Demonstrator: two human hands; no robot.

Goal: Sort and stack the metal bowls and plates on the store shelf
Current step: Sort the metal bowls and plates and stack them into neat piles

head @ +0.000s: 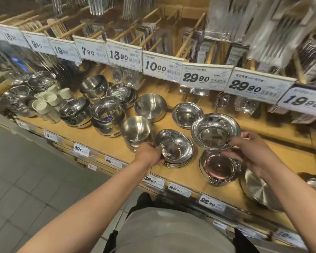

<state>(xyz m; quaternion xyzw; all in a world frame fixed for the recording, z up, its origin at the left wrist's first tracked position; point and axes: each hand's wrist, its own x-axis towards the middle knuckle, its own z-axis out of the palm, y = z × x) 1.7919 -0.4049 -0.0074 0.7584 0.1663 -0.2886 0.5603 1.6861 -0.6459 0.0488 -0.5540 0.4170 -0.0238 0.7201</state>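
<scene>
Mid-sort, the right hand [248, 152] pinches a raised rimmed bowl [215, 131] above a lower stack [219, 166], while the left hand [150, 154] grips the neighbouring stack [175, 149]; next it likely wants lowering squarely onto a matching pile.

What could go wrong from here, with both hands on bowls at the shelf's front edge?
1. The right hand holds the wide shiny steel bowl by its rim only, tilted above the copper-tinted steel bowl stack; it may slip and clatter down.
2. The left hand grips the top shallow steel bowl of a stack near the wooden shelf's front edge; a tug could push the stack off.
</scene>
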